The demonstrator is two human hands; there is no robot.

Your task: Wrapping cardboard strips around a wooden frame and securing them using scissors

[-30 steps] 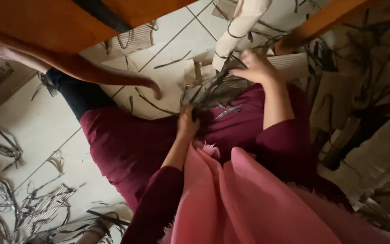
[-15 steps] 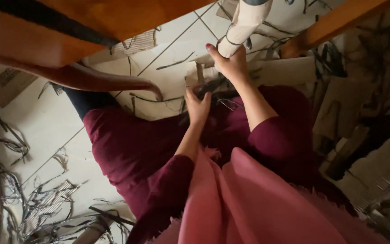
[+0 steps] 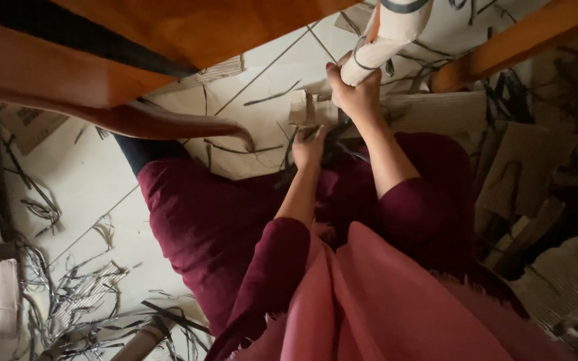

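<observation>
Pale floor tiles [image 3: 255,120] lie littered with dark strips [image 3: 75,301] and cardboard scraps. The right hand [image 3: 354,93] is wrapped tight around a white tube [image 3: 389,30] bound with a few dark strips, most of it bare; the left hand [image 3: 309,148], fingers curled, pinches more strips on the maroon lap [image 3: 195,220].

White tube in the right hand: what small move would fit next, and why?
Probably draw the white tube down toward the lap. The right hand grips its lower end high up, while the left hand rests on dark strips below.
</observation>
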